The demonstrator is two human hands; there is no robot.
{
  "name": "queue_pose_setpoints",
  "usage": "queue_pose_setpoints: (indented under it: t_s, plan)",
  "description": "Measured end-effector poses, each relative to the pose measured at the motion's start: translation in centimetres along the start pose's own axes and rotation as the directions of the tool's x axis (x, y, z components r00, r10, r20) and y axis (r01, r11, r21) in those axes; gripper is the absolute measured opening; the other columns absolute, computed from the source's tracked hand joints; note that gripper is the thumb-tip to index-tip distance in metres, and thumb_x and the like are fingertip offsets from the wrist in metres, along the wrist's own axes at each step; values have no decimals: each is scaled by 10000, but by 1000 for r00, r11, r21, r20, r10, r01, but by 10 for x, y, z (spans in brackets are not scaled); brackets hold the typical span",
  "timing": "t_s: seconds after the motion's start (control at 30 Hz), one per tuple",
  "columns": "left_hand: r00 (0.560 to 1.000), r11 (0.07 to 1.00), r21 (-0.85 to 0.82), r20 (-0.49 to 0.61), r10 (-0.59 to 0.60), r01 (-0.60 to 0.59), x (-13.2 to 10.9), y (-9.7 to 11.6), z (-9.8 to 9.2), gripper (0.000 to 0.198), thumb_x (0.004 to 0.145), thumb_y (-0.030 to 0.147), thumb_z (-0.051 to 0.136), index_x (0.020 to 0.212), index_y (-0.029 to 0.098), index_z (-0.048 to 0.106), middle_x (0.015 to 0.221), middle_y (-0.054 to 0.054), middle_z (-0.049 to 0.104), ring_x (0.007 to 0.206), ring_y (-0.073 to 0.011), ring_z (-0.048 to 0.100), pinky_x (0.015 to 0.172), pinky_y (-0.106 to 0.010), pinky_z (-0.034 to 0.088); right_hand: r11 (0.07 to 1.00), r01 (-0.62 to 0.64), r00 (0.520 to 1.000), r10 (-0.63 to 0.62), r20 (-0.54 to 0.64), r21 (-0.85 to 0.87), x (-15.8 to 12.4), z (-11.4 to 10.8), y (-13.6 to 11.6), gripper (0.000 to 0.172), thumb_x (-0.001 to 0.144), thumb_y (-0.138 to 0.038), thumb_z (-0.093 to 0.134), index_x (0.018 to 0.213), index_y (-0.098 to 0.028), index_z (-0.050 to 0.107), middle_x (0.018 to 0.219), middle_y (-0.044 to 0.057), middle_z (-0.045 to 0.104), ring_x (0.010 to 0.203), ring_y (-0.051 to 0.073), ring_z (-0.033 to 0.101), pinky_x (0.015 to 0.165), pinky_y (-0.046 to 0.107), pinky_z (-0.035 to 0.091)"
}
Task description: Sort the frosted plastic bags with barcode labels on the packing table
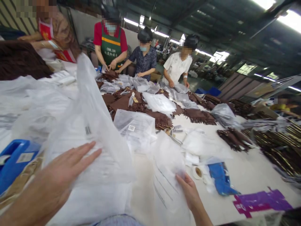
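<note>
From the head view, I judged I was partway through handling the clear plastic bags: my left hand (50, 185) lay flat and spread, its grip wide and holding nothing, pressing the big upright bag (94, 138) near the bench (246, 175) edge. My right hand (189, 191), wrist low, had its grip pinched on a smaller printed bag (168, 175) just beside; parting that bag's mouth seemed the move called for.
</note>
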State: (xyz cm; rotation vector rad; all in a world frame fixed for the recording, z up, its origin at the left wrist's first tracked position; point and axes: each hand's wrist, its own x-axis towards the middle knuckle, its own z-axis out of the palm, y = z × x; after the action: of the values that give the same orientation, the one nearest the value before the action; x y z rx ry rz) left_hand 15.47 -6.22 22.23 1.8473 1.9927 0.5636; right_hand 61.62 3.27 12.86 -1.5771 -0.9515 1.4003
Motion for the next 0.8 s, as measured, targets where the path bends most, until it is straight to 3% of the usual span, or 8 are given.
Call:
queue_pose_setpoints:
  t_s: [0.13, 0.27, 0.43, 0.57, 0.6, 0.67, 0.73, 0.8]
  plan:
    - [897, 987, 161, 433, -87, 19, -4, -4, 76, 859, 532, -34, 348, 1272, 364, 525, 1487, -28, 411, 1391, -284, 356, 1154, -618, 224, 999, 1, 999, 0, -47, 32, 3, -5, 1, 533, 605, -458, 781, 1052, -196, 657, 956, 78, 762, 887, 295, 699, 798, 434, 575]
    - [783, 982, 189, 611, -121, 5, -25, -26, 127, 778, 562, -59, 351, 1195, 312, 606, 1450, -123, 456, 1383, -324, 348, 1119, -681, 208, 1000, -18, 1000, 18, -19, 12, 8, -6, -7, 618, 591, -471, 795, 1127, -209, 631, 938, 73, 766, 813, 274, 707, 695, 380, 588]
    - [707, 977, 169, 707, -26, -132, -37, -45, 125, 631, 619, 1, 462, 1134, 321, 638, 1470, -88, 452, 1427, -330, 255, 1133, -695, 82, 998, 50, 999, -50, 7, 35, 5, 19, -32, 592, 571, -466, 807, 1080, -204, 655, 949, 60, 762, 939, 266, 682, 833, 377, 559]
    - [558, 994, -53, 830, -11, 99, -33, -58, 118, 774, 638, 401, 716, 1352, 280, 443, 1566, -126, 212, 1452, -382, 122, 1165, -633, 30, 950, 289, 957, -284, 55, -121, 6, 54, -56, 466, 663, -487, 725, 1029, -201, 683, 980, 71, 754, 947, 264, 670, 891, 409, 535]
    - [564, 964, -153, 826, 2, 220, -31, -60, 117, 781, 657, 530, 686, 1354, 275, 442, 1559, -117, 252, 1450, -371, 161, 1183, -594, 54, 890, 403, 915, -384, 123, -213, 5, 66, -61, 399, 717, -461, 686, 1021, -203, 688, 998, 71, 748, 943, 251, 667, 894, 395, 532]
    - [664, 783, -419, 747, 10, 459, -29, -59, 115, 719, 725, 678, 537, 1328, 291, 480, 1513, -81, 389, 1426, -321, 279, 1196, -514, 143, 671, 661, 748, -555, 364, -336, -4, 94, -66, 281, 827, -340, 576, 1061, -220, 676, 1055, 69, 728, 973, 218, 654, 901, 350, 525]
    - [775, 457, -684, 632, -16, 568, -29, -51, 113, 722, 729, 724, 487, 1331, 326, 467, 1478, -48, 453, 1391, -294, 353, 1164, -493, 249, 365, 871, 491, -622, 610, -329, -19, 128, -58, 315, 885, -207, 460, 1147, -244, 629, 1078, 65, 713, 978, 184, 646, 857, 300, 533]
    - [843, 116, -837, 539, -2, 535, -31, -37, 110, 823, 669, 756, 539, 1364, 334, 412, 1486, -45, 441, 1376, -309, 371, 1115, -506, 328, 65, 962, 251, -591, 767, -264, -40, 161, -36, 343, 896, -162, 425, 1189, -236, 589, 1031, 67, 717, 896, 178, 652, 750, 281, 542]
